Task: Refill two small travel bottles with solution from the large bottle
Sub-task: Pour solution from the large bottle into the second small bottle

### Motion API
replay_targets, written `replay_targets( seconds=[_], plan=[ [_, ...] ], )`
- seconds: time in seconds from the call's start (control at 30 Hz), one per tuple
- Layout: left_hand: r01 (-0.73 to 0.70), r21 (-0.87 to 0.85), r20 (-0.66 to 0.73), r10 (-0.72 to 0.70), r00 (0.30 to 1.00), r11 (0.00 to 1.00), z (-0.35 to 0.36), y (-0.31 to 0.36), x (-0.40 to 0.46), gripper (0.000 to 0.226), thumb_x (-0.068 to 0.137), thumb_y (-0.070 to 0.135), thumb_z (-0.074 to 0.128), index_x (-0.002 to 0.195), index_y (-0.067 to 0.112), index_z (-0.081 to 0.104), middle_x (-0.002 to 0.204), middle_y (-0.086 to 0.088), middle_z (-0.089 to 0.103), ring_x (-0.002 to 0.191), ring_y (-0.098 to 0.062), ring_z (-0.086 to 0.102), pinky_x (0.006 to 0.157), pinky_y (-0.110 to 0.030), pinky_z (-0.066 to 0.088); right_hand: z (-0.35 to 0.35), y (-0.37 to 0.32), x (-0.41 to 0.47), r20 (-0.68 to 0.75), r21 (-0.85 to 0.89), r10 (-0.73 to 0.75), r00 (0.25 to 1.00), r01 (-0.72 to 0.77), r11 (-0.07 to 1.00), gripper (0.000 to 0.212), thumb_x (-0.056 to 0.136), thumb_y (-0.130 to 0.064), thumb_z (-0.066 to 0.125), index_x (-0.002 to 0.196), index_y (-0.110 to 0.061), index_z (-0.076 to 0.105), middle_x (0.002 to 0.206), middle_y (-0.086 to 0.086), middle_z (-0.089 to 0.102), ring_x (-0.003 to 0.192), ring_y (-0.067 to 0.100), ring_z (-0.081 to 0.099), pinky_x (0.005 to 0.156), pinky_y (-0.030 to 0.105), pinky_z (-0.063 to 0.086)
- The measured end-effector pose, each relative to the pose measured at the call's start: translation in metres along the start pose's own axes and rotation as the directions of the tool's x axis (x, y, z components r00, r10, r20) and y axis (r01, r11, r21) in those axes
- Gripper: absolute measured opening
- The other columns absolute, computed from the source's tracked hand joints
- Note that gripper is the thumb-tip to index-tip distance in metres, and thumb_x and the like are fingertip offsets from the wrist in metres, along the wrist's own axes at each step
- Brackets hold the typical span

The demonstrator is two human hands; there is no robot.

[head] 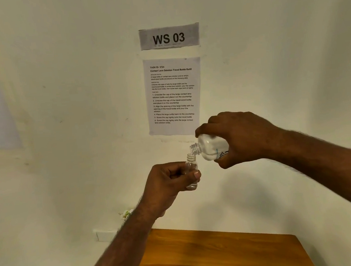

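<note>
Travel bottle (191, 174): small, clear, uncapped, upright, held in the air above the wooden desk (222, 253); a little clear liquid shows at its base. Grip: left hand (168, 186), fingers and thumb curled round the body.

Large bottle (210, 149): translucent white, uncapped, tipped neck-down to the left, its mouth just over the travel bottle's opening; clear solution inside. Grip: right hand (240, 138), fingers wrapped over the labelled body.

Wall: sign (169, 36) reading "WS 03"; printed task sheet (173, 96) beneath.
</note>
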State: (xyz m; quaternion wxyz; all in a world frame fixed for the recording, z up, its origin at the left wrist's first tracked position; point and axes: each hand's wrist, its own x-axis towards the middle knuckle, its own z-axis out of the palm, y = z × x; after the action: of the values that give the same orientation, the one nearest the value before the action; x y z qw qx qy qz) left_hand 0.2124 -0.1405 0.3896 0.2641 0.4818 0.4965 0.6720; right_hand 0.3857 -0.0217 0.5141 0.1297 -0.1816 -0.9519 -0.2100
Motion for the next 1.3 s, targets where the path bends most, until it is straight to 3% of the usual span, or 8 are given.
replay_targets(
  seconds=[1.1, 1.23, 1.3],
  plan=[
    [0.019, -0.015, -0.007, -0.019, 1.0, 1.0, -0.0026, 0.0029, -0.0047, 0.02, 0.082, 0.006, 0.079, 0.102, 0.006, 0.079, 0.089, -0.019, 0.079, 0.085, -0.036, 0.077, 0.07, -0.037, 0.064, -0.0024, -0.0021, 0.0013, 0.0, -0.009, -0.014, 1.0, 0.014, 1.0, 0.074, 0.065, -0.054, 0.07, 0.133, -0.046, 0.039, 0.114, -0.019, 0.055, 0.095, 0.008, 0.047, 0.067, 0.026, 0.037],
    [0.021, -0.007, -0.007, -0.021, 1.0, 1.0, -0.0032, 0.0027, -0.0053, 0.021, 0.082, 0.007, 0.079, 0.103, 0.004, 0.079, 0.089, -0.02, 0.079, 0.085, -0.037, 0.076, 0.071, -0.036, 0.064, -0.0018, -0.0025, 0.0016, -0.007, 0.001, -0.014, 1.0, 0.014, 1.0, 0.074, 0.064, -0.054, 0.07, 0.132, -0.047, 0.04, 0.113, -0.019, 0.055, 0.089, 0.004, 0.037, 0.068, 0.028, 0.043],
    [0.022, -0.006, -0.008, -0.022, 1.0, 1.0, -0.0032, 0.0027, -0.0052, 0.02, 0.082, 0.007, 0.079, 0.102, 0.005, 0.079, 0.089, -0.019, 0.079, 0.085, -0.036, 0.076, 0.071, -0.036, 0.064, -0.0013, -0.0024, 0.002, -0.006, 0.006, -0.014, 1.0, 0.014, 1.0, 0.073, 0.065, -0.053, 0.069, 0.131, -0.047, 0.04, 0.112, -0.019, 0.055, 0.091, 0.005, 0.042, 0.07, 0.029, 0.045]
  ],
)
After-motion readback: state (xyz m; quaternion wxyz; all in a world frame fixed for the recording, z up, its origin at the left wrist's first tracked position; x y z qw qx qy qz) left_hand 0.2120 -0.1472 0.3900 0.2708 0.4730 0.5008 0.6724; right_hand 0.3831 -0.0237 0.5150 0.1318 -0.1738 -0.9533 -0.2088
